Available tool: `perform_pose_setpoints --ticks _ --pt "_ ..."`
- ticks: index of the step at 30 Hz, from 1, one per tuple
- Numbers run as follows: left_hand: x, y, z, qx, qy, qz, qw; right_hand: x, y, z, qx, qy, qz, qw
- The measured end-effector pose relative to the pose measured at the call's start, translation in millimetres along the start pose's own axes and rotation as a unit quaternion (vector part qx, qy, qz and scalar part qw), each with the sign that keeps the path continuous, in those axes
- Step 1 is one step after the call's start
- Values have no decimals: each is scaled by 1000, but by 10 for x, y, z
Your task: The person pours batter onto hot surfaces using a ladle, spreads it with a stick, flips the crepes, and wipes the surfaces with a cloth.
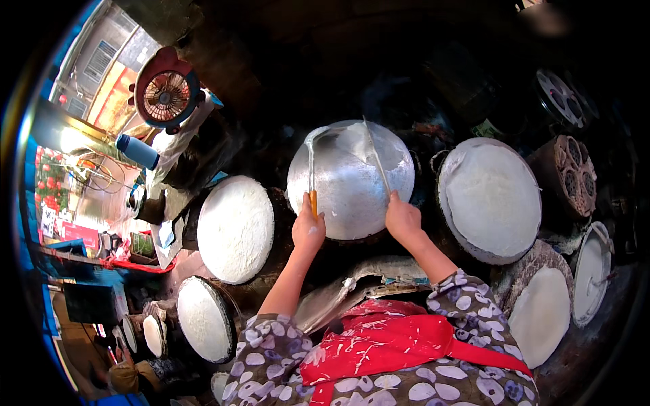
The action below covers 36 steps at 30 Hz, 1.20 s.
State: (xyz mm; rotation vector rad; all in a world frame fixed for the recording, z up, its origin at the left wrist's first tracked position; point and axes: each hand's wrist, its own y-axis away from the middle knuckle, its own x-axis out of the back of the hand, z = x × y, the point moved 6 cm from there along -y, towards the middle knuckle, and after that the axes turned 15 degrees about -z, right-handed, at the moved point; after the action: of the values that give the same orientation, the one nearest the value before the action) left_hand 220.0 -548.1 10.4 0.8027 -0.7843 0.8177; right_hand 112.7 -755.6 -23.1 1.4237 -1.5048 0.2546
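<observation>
Before me is a round, shiny metal pan or griddle point(345, 203), with a thin whitish film point(350, 139) on its far part. My left hand point(309, 231) grips the orange handle of a tool point(311, 162) whose long metal shaft bends at the far end and is coated in something white. In my right hand point(403, 218) is a long, thin, flat stick or blade point(377, 157), its tip at the film near the far rim. Both hands are over the near half of the metal surface. Whether the film is lifting off the metal, I cannot tell.
Round surfaces covered in white stand at left point(236, 231), lower left point(205, 319) and right point(490, 200). A perforated briquette stove piece point(571, 175) and a lid point(593, 274) are far right. A fan point(165, 96) and a blue bottle point(137, 151) are upper left.
</observation>
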Motion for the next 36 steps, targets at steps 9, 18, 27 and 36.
perform_pose_setpoints --ticks 9,18,27,36 --pt "196 479 -219 11 61 29 998 427 -269 4 54 51 37 997" --pt "191 934 -438 45 137 20 989 408 -339 -271 119 165 -33 979" --pt "171 1392 -479 148 401 -52 903 241 -323 -384 231 264 -30 936" --pt "103 1743 -523 142 467 -17 872 246 -252 -312 251 297 -141 910"
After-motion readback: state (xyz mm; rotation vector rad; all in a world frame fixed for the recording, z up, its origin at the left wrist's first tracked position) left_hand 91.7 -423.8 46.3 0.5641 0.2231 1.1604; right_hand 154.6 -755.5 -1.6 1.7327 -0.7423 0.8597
